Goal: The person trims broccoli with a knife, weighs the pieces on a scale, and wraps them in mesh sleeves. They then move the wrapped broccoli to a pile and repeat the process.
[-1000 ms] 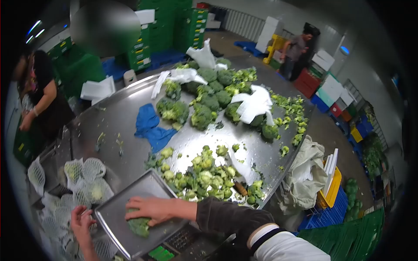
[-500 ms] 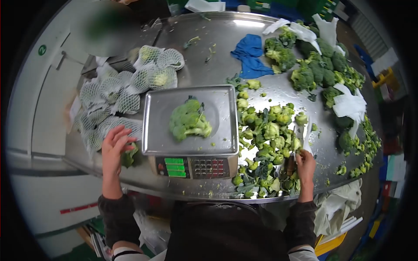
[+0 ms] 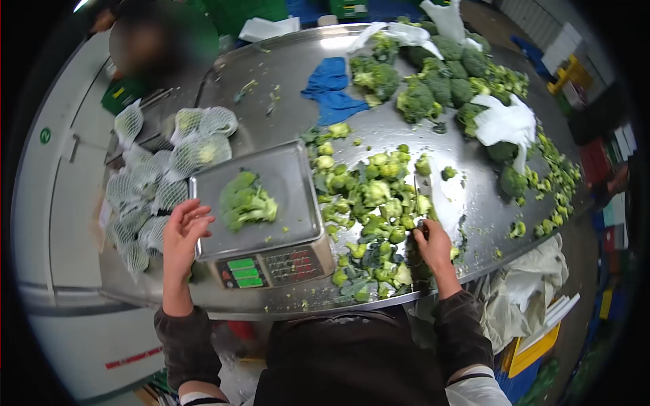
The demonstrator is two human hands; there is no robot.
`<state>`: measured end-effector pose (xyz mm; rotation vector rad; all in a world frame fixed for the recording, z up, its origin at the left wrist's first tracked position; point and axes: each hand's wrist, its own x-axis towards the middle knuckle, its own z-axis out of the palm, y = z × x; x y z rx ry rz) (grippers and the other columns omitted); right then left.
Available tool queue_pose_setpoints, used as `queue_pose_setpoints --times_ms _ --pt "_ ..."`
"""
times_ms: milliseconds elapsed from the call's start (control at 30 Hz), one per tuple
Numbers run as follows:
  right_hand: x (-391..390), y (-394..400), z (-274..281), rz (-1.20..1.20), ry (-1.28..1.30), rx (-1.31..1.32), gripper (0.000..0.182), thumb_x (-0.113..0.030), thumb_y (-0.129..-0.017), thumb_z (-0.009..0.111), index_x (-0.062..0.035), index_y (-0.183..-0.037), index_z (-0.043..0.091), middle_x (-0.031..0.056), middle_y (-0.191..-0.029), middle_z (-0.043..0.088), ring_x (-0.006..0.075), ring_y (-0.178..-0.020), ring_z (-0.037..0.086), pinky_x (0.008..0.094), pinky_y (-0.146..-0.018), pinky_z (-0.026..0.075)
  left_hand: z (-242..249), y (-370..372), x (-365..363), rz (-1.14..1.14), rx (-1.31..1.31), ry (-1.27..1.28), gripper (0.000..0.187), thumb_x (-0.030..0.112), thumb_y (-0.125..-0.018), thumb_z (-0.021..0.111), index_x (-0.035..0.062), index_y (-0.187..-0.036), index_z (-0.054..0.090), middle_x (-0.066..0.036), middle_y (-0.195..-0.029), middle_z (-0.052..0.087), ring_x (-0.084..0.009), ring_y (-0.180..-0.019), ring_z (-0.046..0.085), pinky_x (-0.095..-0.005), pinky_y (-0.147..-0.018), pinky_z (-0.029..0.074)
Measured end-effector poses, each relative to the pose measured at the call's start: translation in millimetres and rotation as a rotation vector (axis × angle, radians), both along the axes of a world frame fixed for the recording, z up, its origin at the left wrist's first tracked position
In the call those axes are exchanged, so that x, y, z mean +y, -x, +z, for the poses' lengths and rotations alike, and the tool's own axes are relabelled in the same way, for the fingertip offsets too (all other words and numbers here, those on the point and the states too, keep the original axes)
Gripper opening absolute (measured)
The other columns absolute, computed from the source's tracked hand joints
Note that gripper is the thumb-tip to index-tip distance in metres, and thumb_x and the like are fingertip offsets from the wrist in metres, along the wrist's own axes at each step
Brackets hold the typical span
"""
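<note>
My left hand point(image 3: 181, 233) hovers with fingers spread at the left edge of the steel scale tray point(image 3: 291, 177), holding nothing. A broccoli piece point(image 3: 247, 201) lies on that tray, just right of the fingers. The scale's keypad and green display point(image 3: 247, 271) face me. My right hand point(image 3: 432, 247) is closed around a knife point(image 3: 416, 203) at the near right side of a heap of cut broccoli florets point(image 3: 369, 203). The thin blade points away from me across the pile.
Net bags of broccoli point(image 3: 169, 169) crowd the steel table point(image 3: 284, 74) left of the scale. Whole broccoli heads point(image 3: 433, 81), white wrappers point(image 3: 504, 122) and a blue cloth point(image 3: 332, 88) lie farther back. Another person point(image 3: 145, 47) stands beyond the table, top left.
My right hand left the broccoli on the tray, reached over the florets and closed on the knife. My left hand rose from the net bags to the tray's edge. The view tilted downward.
</note>
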<state>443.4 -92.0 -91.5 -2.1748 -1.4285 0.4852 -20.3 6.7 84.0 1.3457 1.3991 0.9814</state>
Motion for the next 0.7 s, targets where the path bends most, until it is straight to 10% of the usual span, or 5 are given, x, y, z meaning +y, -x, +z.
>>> queue_pose_setpoints --times_ms 700 --pt "-5.8 15.0 2.3 -0.13 -0.088 0.21 0.035 -0.022 -0.083 0.055 0.0048 -0.105 0.055 0.0228 -0.091 0.059 0.0375 -0.083 0.058 0.0412 -0.076 0.045 -53.9 -30.0 51.3 -0.262 0.546 -0.252 0.082 0.023 -0.064 0.076 0.0042 -0.133 0.036 -0.017 -0.132 0.039 -0.0303 -0.121 0.041 -0.0368 -0.101 0.033"
